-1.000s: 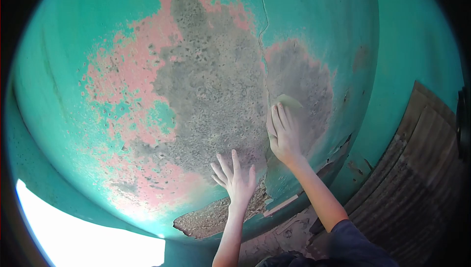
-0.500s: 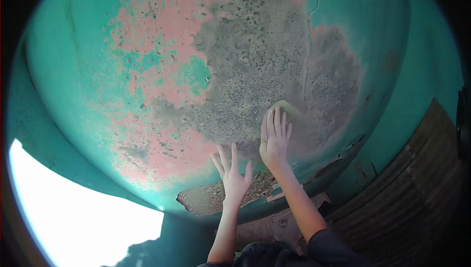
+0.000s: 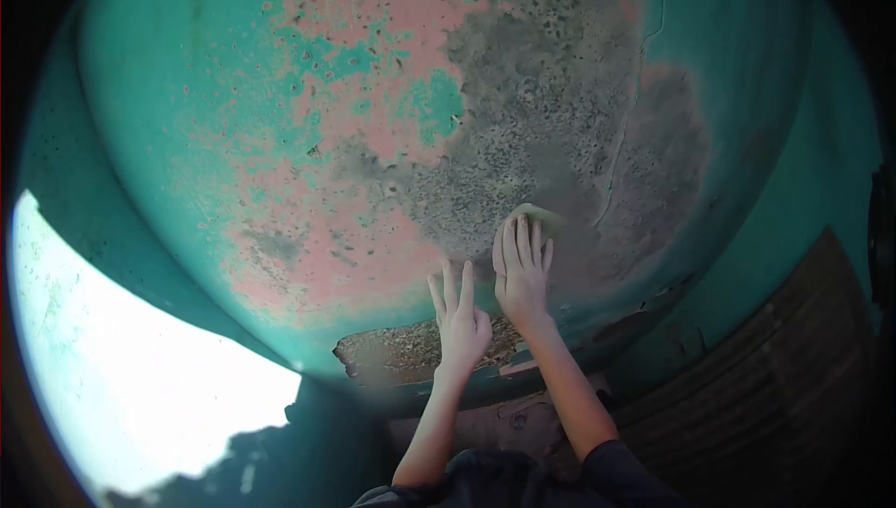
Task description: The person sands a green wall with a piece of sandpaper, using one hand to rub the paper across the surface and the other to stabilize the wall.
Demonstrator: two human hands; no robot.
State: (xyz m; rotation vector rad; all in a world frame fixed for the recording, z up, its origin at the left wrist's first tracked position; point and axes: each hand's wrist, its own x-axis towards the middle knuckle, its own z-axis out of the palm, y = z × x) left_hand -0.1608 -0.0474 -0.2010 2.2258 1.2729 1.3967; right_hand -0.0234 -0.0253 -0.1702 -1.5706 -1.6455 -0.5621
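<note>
A curved green surface [image 3: 149,135] fills the view above my hands, its paint worn through to pink and rough grey patches. My right hand [image 3: 525,279] lies with fingers stretched over a pale, flat pad [image 3: 528,210], pressing it against the lower part of the grey patch [image 3: 560,107]. The pad's edge shows past the fingertips; most of it is hidden under the hand. To the left, my left hand [image 3: 462,326] is open, fingers extended upward near the lower edge of the pink area [image 3: 355,265], nothing held in it.
Below my hands, a broken-out strip of coarse, pebbly material [image 3: 387,354] runs along the lower edge. A thin crack [image 3: 640,69] runs down the surface at the right. Corrugated sheeting [image 3: 747,377] stands at the lower right, and a bright opening [image 3: 140,359] at the lower left.
The view has shifted, so the upper patches appear farther right. My left hand is nearer my right hand, its thumb closer in. My right hand stays on the pad.
</note>
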